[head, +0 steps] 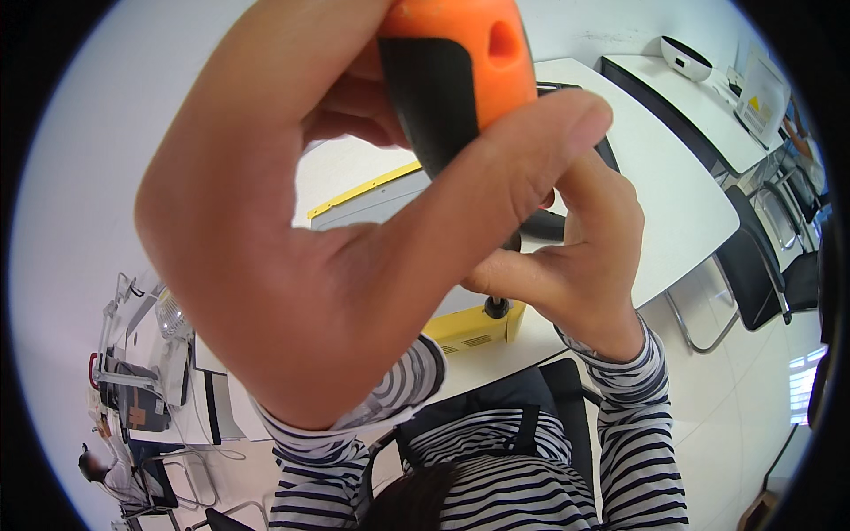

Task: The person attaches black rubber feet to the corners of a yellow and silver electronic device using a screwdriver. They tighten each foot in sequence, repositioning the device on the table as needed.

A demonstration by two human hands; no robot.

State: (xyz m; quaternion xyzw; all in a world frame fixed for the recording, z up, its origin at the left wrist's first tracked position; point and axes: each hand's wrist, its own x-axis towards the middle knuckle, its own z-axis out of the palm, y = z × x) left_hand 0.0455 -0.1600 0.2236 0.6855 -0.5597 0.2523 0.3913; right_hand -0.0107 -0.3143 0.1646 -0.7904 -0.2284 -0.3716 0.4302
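My left hand [332, 292] is raised close to the camera, its fingers and thumb wrapped around an orange and black tool handle [438, 86]. The handle has a round hole near its upper end and looks like a screwdriver's; its lower end is hidden behind my thumb. Beyond and below it, my right hand [591, 279] has thumb and fingers bent around a dark part, mostly covered by my left thumb, so its grip is unclear. Under both hands lies a grey and yellow metal casing [475, 332] with vent slots. A black round fitting [497, 306] sits at the casing's near edge.
The casing rests on a white table [671, 219]. A black chair [750, 259] stands right of it. Farther back, a second table [724, 126] bears a white device [686, 58]. At left are a desk lamp arm [109, 318], a dark bag [139, 398] and a seated person [123, 471].
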